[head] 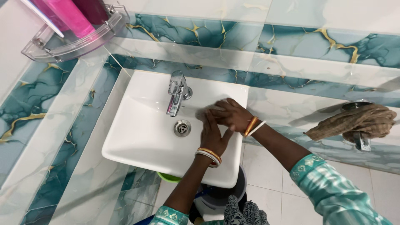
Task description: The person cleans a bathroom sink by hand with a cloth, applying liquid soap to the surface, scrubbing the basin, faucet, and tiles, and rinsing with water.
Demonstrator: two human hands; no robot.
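Over the glossy white square basin [137,137], beside the chrome tap [177,93], the left hand [213,135] and right hand [231,114] press together, fingers flat, pinching nothing visible.

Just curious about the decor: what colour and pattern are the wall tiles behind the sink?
Teal and white marble pattern with gold veins on the wall tiles, clearest in the head view.

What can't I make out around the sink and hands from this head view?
- Right hand: the thing its fingers press is blurred; kind unclear.
- Left hand: palm hidden, facing down on the sink.
- Tap: any water flow is too faint to tell.
- Buckets below: mostly hidden by the sink.
- Pink bottles on the corner shelf: cut off by the top edge.
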